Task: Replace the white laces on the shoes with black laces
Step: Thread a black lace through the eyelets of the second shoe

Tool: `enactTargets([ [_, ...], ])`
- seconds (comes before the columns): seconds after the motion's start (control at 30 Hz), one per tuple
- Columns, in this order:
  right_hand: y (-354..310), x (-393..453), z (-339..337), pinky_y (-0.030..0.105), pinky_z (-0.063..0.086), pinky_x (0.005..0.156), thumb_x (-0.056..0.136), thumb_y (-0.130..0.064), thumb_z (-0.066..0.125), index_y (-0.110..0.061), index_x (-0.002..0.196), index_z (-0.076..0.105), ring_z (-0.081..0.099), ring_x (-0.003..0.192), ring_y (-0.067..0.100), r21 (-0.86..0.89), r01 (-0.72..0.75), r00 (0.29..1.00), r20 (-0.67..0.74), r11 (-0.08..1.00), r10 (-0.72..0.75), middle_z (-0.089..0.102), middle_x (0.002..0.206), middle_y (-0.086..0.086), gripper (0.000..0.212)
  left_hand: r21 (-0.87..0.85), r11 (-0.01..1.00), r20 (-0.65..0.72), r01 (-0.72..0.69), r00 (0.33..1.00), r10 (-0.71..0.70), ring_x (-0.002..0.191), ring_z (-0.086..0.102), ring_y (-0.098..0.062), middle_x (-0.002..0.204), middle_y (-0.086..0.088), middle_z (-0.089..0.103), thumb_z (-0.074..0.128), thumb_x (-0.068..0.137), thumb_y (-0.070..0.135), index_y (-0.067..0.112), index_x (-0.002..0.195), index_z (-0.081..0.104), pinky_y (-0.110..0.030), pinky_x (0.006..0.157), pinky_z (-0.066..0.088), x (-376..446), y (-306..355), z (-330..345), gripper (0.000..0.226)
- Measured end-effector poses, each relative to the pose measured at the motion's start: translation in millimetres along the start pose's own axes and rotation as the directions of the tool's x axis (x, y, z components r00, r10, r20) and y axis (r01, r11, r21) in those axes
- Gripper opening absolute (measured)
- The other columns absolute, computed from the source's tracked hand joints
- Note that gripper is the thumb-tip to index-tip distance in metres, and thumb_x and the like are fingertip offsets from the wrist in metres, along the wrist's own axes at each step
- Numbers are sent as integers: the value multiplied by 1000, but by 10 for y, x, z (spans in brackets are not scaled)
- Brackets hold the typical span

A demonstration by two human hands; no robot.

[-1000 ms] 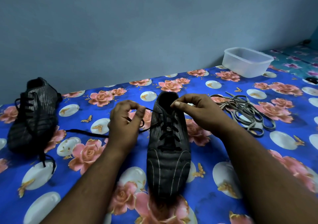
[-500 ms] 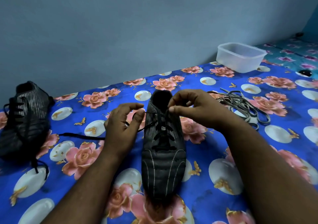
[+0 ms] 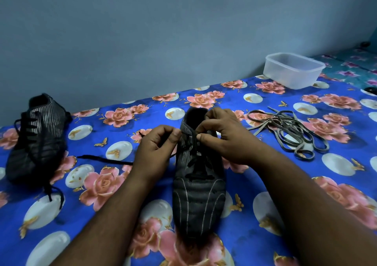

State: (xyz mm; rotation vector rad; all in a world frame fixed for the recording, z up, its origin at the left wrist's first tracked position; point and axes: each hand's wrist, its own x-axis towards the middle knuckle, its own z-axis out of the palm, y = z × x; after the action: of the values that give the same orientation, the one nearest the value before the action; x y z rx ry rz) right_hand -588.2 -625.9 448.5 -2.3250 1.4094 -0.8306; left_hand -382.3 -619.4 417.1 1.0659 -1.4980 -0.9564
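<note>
A dark striped shoe [image 3: 199, 200] lies toe toward me on the blue floral sheet [image 3: 285, 188], with a black lace [image 3: 106, 160] threaded through its eyelets. My left hand [image 3: 157, 149] pinches the lace at the shoe's left upper edge; the lace's free end trails left across the sheet. My right hand [image 3: 222, 137] pinches the lace over the shoe's top eyelets near the collar. A second dark shoe [image 3: 38, 141] with black lacing lies at the far left. The removed pale laces [image 3: 285, 131] lie in a tangled heap to the right.
A clear plastic container [image 3: 293, 70] stands at the back right by the grey wall. A small dark object [image 3: 370, 90] sits at the right edge. Another patterned cloth [image 3: 355, 69] lies beyond the container.
My left hand has moved right, closer to the shoe's collar, and my hands now nearly meet. The view shifted slightly, so everything sits a little differently in the picture.
</note>
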Motion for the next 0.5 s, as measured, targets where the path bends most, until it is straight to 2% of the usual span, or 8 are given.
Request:
enactTargets([
  [0.1, 1, 12, 12, 49, 35, 105, 94, -34, 67, -49, 82, 58, 37, 108, 12, 63, -59, 998, 13, 996, 59, 43, 97, -23, 21, -75, 988, 64, 136, 989, -131, 46, 33, -4, 51, 9, 42, 50, 95, 47, 3, 78, 63, -14, 46, 31, 27, 52, 27, 49],
  [0.17, -15, 17, 34, 46, 35, 105, 93, -36, 66, -46, 81, 61, 36, 110, 11, 104, -99, 995, 11, 990, 98, 46, 99, -21, 16, -72, 986, 56, 149, 988, -145, 46, 38, -2, 50, 12, 47, 51, 99, 43, 8, 72, 65, -14, 47, 34, 36, 61, 39, 46],
  [0.23, -27, 24, 70, 40, 35, 102, 92, -37, 66, -41, 82, 63, 36, 111, 11, 119, -123, 992, 0, 985, 124, 50, 101, -18, 12, -112, 983, 43, 148, 989, -144, 49, 48, 4, 53, 15, 57, 58, 100, 30, 9, 72, 68, -9, 53, 40, 44, 65, 39, 36],
  [0.3, -50, 28, 86, 32, 34, 95, 92, -36, 67, -40, 82, 64, 37, 111, 12, 134, -134, 991, -12, 982, 137, 52, 102, -13, 11, -180, 967, 61, 180, 983, -172, 56, 56, 5, 59, 14, 65, 65, 96, 23, 5, 79, 73, -8, 60, 44, 43, 78, 22, 26],
  [0.4, -65, 31, 70, 24, 30, 86, 93, -32, 69, -38, 88, 68, 40, 112, 16, 163, -144, 989, 1, 976, 146, 52, 102, -10, 8, -214, 953, 71, 215, 976, -204, 87, 70, -13, 92, -11, 77, 72, 90, 18, -4, 91, 74, -22, 85, 54, 54, 78, -37, 23],
  [0.5, -68, 21, 49, 21, 31, 88, 92, -31, 70, -40, 91, 70, 41, 113, 17, 170, -132, 991, 8, 977, 132, 52, 102, -9, 8, -179, 964, 64, 197, 980, -189, 88, 72, -13, 94, -10, 78, 75, 86, 15, -1, 92, 76, -18, 82, 54, 54, 97, -69, 17],
])
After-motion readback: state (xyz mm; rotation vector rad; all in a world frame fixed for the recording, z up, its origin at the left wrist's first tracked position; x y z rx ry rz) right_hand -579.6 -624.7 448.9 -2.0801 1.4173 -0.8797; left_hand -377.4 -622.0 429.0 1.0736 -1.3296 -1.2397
